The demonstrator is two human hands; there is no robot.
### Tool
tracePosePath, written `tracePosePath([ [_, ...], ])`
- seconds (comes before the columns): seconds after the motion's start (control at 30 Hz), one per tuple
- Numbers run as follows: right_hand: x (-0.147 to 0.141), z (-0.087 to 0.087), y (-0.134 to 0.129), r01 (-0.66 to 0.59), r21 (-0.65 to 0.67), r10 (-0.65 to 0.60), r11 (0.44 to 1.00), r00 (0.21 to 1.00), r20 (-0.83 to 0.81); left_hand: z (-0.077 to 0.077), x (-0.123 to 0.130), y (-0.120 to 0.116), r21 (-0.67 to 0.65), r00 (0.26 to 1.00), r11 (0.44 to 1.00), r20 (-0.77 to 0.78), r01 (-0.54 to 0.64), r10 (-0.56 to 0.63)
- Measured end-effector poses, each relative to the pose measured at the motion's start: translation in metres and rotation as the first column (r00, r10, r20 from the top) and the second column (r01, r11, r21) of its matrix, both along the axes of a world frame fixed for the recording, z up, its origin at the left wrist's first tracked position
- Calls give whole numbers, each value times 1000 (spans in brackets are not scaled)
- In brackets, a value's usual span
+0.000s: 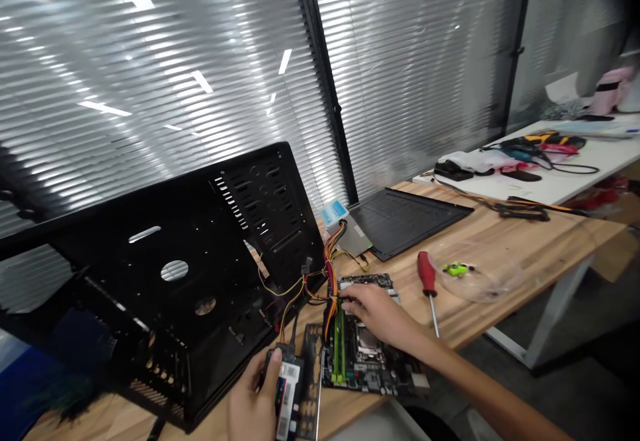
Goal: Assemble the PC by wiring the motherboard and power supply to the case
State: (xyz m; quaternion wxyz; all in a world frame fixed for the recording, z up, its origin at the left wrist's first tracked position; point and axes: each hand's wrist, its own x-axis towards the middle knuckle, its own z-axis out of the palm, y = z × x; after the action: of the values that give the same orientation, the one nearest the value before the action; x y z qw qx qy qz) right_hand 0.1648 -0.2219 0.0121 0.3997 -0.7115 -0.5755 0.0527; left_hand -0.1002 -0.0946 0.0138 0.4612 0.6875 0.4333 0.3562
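My left hand (256, 387) is closed round a small black drive with a white label (287, 391), low in the middle of the head view. Thin cables run up from the drive's top end. My right hand (365, 304) reaches over a motherboard (367, 377), its fingers pinched at the bundle of red, yellow and orange cables (330, 274) near the upper end of the green memory slots (340, 344). The fingertips partly hide what they grip. A perforated metal strip (313, 367) lies between the drive and the motherboard.
An open black computer case (165, 281) stands at the left. Behind the motherboard are a power supply (353, 234) and a black panel (410, 217). A red screwdriver (427, 274) and a clear plastic bag (475, 281) lie to the right. Tools cover a white table (555, 184).
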Motion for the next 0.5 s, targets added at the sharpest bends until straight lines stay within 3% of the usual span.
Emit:
tracePosePath([
  [0.23,2,1,-6,-50,-25,50,998,999,0,11,-2,-11,47,993,994,74,-101,98],
  [0.37,6,2,-3,-55,-39,56,998,998,1,15,-5,-9,107,991,985,20,-137,135],
  [0.5,9,2,-2,-66,-31,65,997,998,-19,9,-3,-1,127,991,984,-34,-128,133],
])
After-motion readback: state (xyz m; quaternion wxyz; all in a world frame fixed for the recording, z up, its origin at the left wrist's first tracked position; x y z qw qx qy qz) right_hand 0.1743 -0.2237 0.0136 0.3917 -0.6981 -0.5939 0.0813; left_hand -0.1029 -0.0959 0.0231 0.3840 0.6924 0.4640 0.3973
